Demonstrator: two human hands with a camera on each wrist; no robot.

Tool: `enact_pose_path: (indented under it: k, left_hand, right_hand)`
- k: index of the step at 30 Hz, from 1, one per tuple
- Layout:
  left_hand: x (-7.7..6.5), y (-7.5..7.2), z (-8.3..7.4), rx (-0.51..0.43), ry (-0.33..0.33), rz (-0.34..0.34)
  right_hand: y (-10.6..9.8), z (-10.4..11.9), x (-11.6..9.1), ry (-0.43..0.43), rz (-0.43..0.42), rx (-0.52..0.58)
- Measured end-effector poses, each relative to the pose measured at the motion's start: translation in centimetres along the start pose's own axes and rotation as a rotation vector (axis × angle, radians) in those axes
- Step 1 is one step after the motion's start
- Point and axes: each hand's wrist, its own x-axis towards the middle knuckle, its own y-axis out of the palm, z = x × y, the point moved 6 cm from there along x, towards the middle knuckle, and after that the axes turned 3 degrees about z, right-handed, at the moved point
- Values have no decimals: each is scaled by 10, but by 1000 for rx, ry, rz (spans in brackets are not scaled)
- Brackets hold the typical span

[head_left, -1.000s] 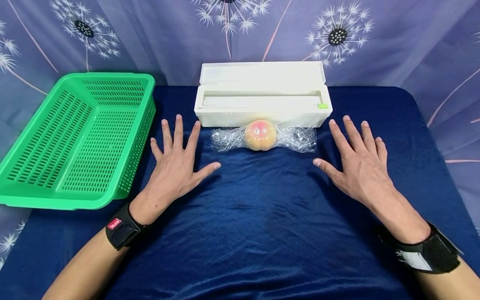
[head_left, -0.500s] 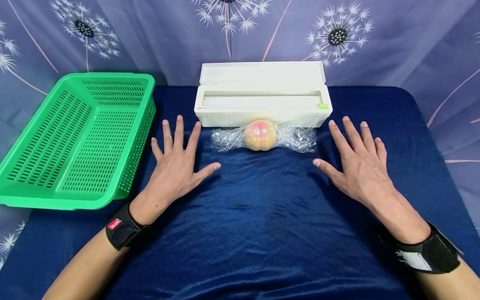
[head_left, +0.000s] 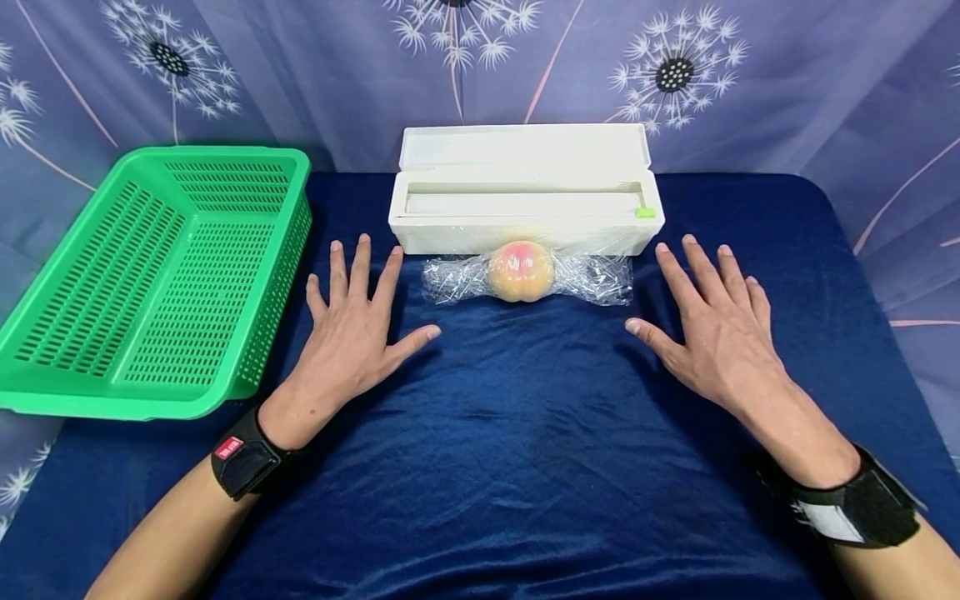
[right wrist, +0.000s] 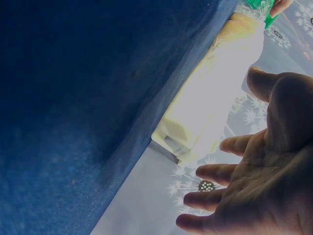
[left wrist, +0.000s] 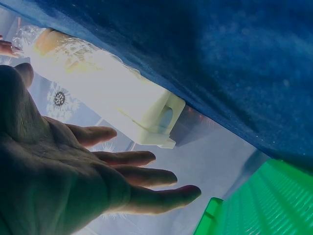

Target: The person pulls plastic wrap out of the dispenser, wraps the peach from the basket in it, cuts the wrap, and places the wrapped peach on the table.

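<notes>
In the head view a peach (head_left: 521, 272) wrapped in clear plastic film (head_left: 596, 279) lies on the blue cloth, with the film bunched out at both sides. Right behind it stands a long white cling film box (head_left: 525, 237), its lid (head_left: 525, 147) raised and a roll (head_left: 521, 203) inside. My left hand (head_left: 345, 342) is spread, palm down, between the green basket and the peach, holding nothing. To the right of the peach, my right hand (head_left: 723, 342) is spread the same way, also holding nothing. Both wrist views show the palms apart from the cloth.
A green plastic basket (head_left: 258, 325) with slotted walls stands at the left, close to my left hand. Dark blue cloth (head_left: 517, 467) covers the table. Behind it hangs a curtain (head_left: 337, 75) with a dandelion pattern. A green slider (head_left: 645, 212) sits on the box's right end.
The fingers of both hands have dipped very slightly toward the cloth. The peach, box and basket have stayed in place.
</notes>
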Motion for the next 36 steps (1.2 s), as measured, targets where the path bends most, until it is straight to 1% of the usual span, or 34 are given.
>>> enact_pose_path:
  k: [10, 15, 23, 28, 32, 36]
  left_hand:
    - [0, 0, 0, 15, 7, -11]
    - [0, -2, -1, 38, 25, -31]
    - [1, -5, -3, 67, 60, -68]
    - [3, -6, -5, 67, 77, -83]
    - [6, -8, -4, 60, 89, -110]
    - [9, -12, -5, 52, 114, -165]
  right_hand:
    - [0, 1, 0, -9, -3, 8]
    - [-1, 1, 0, -19, -15, 25]
    - [-7, 0, 4, -57, -85, 104]
    - [-9, -3, 6, -70, -105, 151]
    - [-11, -5, 9, -59, -110, 181]
    - [-15, -8, 13, -30, -121, 203]
